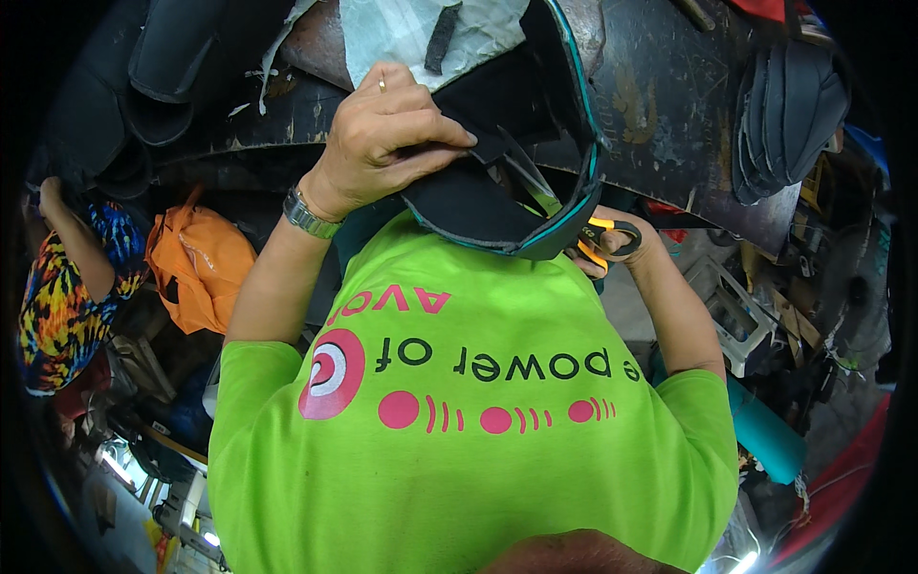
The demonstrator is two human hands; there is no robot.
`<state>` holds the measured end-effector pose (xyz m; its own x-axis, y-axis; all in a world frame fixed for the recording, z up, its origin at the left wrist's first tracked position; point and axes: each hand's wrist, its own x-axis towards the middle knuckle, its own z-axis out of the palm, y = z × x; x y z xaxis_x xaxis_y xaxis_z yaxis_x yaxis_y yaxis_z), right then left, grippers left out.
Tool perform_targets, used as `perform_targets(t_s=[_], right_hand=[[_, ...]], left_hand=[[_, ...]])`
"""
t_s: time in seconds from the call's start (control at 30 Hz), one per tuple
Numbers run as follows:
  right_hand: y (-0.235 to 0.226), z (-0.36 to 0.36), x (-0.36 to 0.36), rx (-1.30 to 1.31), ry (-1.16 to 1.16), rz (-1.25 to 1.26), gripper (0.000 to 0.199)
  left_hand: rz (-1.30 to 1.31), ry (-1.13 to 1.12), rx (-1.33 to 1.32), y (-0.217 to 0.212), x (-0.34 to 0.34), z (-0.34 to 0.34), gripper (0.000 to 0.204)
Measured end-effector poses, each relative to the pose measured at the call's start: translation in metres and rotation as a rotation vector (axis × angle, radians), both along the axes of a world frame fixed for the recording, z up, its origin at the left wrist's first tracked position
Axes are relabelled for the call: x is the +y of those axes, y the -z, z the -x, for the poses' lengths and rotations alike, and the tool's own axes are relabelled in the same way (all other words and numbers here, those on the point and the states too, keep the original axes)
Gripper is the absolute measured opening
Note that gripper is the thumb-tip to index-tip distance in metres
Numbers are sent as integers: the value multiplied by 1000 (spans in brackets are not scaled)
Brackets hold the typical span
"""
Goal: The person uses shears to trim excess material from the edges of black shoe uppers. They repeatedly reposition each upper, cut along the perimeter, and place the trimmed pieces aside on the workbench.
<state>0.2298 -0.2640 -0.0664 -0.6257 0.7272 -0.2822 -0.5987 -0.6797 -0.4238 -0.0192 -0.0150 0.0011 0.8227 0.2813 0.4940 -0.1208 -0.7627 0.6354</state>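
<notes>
My left hand [392, 134], with a wristwatch and a ring, pinches the edge of a black padded fabric piece [478, 206] with teal trim. The piece curves up like an open shell in front of my chest. My right hand [626, 244] is closed round the orange-and-black handles of a pair of scissors [612, 237]. The metal blades lie inside the black piece, reaching toward the fingertips of my left hand. Part of the right hand is hidden behind the piece. Beyond it, a dark strip [442, 40] rests on a pale crumpled sheet [397, 43].
A worn dark table [660, 115] spans the far side. Stacked black curved pieces [786, 120] stand on its right end, and large black shapes [172, 57] at the far left. An orange bag [199, 263] lies left of me. Another person's arm [78, 239] shows at the left edge.
</notes>
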Motion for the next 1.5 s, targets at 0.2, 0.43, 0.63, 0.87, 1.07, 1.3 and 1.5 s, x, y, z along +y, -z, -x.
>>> perform_targets(t_s=[0.2,0.43,0.63,0.87,1.07,1.3,1.5], right_hand=[[3,-3,12,12,-48,-43,72],[-4,10,18,19,62,-6,71],[-9,12,15,47,70,97,63],[-7,19,9,16,127,101,61],[-15,9,8,-53,37,71,62],[-16,1,15,-42,-31,22,65],[-8,10,18,36,45,64,62]], left_hand=[[-5,15,0,2,0,1,21],[-23,54,18,-1,2,2,22],[-8,48,14,-1,1,2,21],[27,52,3,-1,2,3,20],[141,23,-68,2,2,4,18],[172,3,-94,4,0,4,18],[165,46,-73,2,2,5,18]])
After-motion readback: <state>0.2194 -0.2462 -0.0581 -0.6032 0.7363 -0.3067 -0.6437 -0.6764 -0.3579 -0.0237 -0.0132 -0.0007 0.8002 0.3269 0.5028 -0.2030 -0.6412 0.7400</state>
